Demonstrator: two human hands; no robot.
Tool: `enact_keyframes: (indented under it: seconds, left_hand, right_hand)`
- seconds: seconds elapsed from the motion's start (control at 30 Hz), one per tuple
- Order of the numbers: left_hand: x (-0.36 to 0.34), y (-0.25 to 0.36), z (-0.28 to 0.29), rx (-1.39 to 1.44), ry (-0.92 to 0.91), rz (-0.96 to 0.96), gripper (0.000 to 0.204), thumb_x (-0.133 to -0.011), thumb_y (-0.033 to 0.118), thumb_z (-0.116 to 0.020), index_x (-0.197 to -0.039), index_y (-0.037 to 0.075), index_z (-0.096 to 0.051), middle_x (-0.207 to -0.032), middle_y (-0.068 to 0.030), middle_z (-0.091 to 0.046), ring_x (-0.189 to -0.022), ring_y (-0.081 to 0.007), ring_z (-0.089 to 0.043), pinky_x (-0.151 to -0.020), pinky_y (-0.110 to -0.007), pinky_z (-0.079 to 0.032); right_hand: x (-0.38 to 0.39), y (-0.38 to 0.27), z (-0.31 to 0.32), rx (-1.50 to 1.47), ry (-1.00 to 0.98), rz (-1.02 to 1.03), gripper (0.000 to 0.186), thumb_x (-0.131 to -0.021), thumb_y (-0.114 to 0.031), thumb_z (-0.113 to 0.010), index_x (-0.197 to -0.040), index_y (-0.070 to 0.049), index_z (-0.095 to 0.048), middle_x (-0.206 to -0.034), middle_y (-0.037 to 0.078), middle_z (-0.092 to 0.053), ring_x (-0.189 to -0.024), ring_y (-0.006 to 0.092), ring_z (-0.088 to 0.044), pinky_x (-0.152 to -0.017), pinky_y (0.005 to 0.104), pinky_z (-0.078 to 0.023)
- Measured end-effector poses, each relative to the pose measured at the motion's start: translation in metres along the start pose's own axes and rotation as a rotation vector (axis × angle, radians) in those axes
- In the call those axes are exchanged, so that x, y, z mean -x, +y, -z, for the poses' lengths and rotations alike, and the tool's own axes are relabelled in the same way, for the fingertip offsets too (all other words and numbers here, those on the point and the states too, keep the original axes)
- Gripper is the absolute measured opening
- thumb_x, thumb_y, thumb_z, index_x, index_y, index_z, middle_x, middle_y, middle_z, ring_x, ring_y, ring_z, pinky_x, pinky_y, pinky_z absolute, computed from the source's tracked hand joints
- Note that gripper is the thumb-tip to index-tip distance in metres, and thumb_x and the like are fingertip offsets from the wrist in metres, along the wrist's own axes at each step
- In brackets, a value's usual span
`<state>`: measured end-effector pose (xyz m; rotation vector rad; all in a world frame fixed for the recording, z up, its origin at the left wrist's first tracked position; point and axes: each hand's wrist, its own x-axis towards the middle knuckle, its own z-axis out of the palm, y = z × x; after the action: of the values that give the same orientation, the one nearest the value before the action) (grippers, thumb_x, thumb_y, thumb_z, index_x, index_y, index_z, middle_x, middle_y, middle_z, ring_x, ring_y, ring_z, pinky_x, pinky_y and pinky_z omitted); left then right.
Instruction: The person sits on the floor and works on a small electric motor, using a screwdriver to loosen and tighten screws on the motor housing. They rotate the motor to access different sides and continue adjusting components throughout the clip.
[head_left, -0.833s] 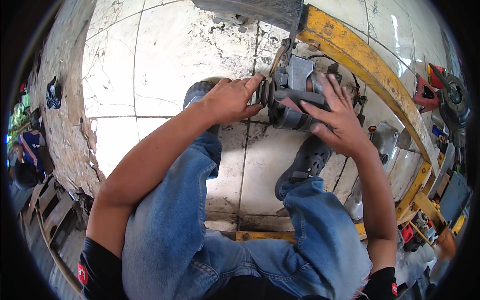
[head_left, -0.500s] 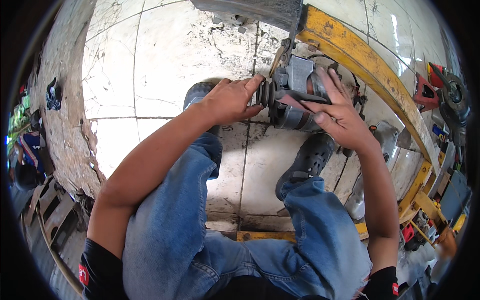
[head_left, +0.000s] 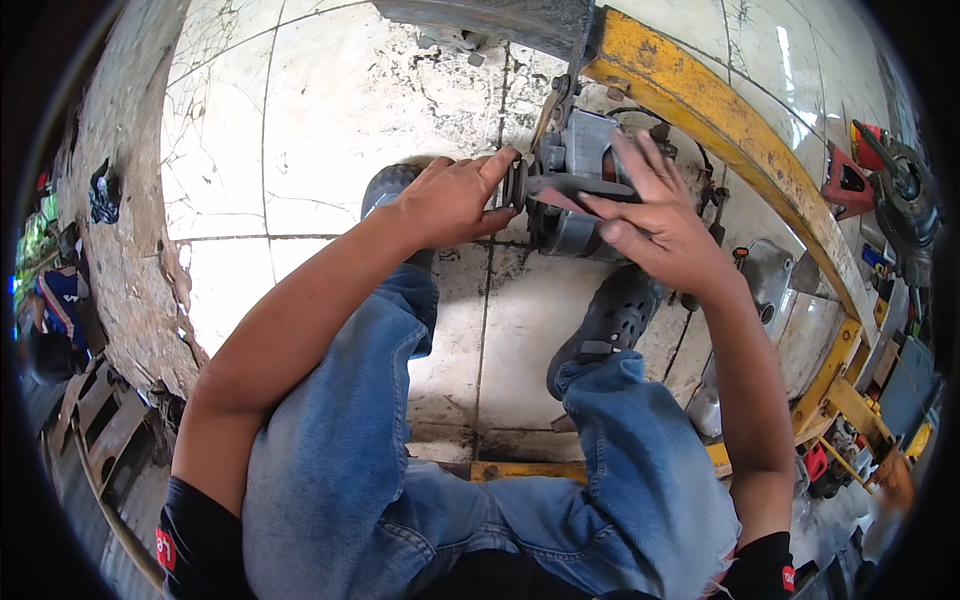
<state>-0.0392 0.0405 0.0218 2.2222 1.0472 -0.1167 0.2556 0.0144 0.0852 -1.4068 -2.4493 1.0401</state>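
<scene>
A grey metal alternator [head_left: 588, 145] lies on the floor between my feet, its grooved pulley [head_left: 514, 185] pointing left. My left hand [head_left: 450, 203] is closed around the pulley's outer end, thumb below and fingers above. Over the alternator's body, my right hand [head_left: 668, 228] pinches a folded strip, dark with a reddish face, that looks like sandpaper [head_left: 582, 188]. The strip's left end reaches the back of the pulley; whether it touches cannot be seen. The upper fingers of the right hand are stretched out over the casing.
A curved yellow metal frame [head_left: 720, 105] arches past the alternator on the right. Beside my right shoe [head_left: 610, 318] lies a grey metal housing [head_left: 765, 275]. A red stand [head_left: 848, 185] and assorted tools are at far right. Broken concrete [head_left: 140, 250] borders the tiles on the left.
My right hand has slid a little left with the strip, bringing its end closer to the pulley. The left hand keeps its hold on the pulley. The whole view has shifted slightly.
</scene>
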Motion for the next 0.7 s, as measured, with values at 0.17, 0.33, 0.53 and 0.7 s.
enact_keyframes:
  seconds: [0.17, 0.33, 0.53, 0.7]
  left_hand:
    - [-0.003, 0.0, 0.004, 0.035, -0.032, 0.008, 0.075, -0.093, 0.035, -0.064, -0.148, -0.002, -0.028, -0.105, -0.0251, -0.067, -0.096, -0.0409, -0.065, -0.092, -0.047, -0.047]
    - [-0.002, 0.002, 0.004, 0.003, -0.02, 0.012, 0.076, -0.092, 0.034, -0.065, -0.148, -0.002, -0.028, -0.105, -0.0249, -0.067, -0.096, -0.0406, -0.065, -0.091, -0.047, -0.047]
    - [-0.001, 0.0, 0.002, 0.009, -0.022, 0.012, 0.076, -0.091, 0.033, -0.066, -0.147, -0.001, -0.028, -0.106, -0.0249, -0.067, -0.096, -0.0397, -0.065, -0.091, -0.047, -0.047]
    - [-0.001, -0.001, -0.001, 0.006, 0.005, -0.003, 0.073, -0.092, 0.032, -0.065, -0.146, -0.002, -0.03, -0.107, -0.0252, -0.067, -0.096, -0.0395, -0.065, -0.091, -0.047, -0.047]
  right_hand:
    - [0.004, 0.003, -0.001, 0.026, 0.011, -0.041, 0.042, -0.096, -0.053, -0.054, -0.121, -0.027, -0.074, -0.163, 0.014, -0.026, -0.152, 0.0417, -0.014, -0.119, 0.061, -0.01]
    - [-0.002, -0.002, 0.002, 0.027, -0.001, -0.014, 0.042, -0.096, -0.053, -0.055, -0.122, -0.026, -0.074, -0.163, 0.013, -0.027, -0.151, 0.0433, -0.013, -0.118, 0.0628, -0.009]
    - [0.005, 0.018, -0.002, -0.089, 0.013, -0.034, 0.046, -0.095, -0.059, -0.053, -0.122, -0.027, -0.074, -0.163, 0.014, -0.026, -0.152, 0.0433, -0.011, -0.118, 0.0633, -0.008]
    - [-0.009, -0.001, -0.007, -0.098, -0.008, -0.002, 0.047, -0.095, -0.06, -0.052, -0.118, -0.027, -0.075, -0.164, 0.012, -0.025, -0.152, 0.0423, -0.01, -0.118, 0.064, -0.008]
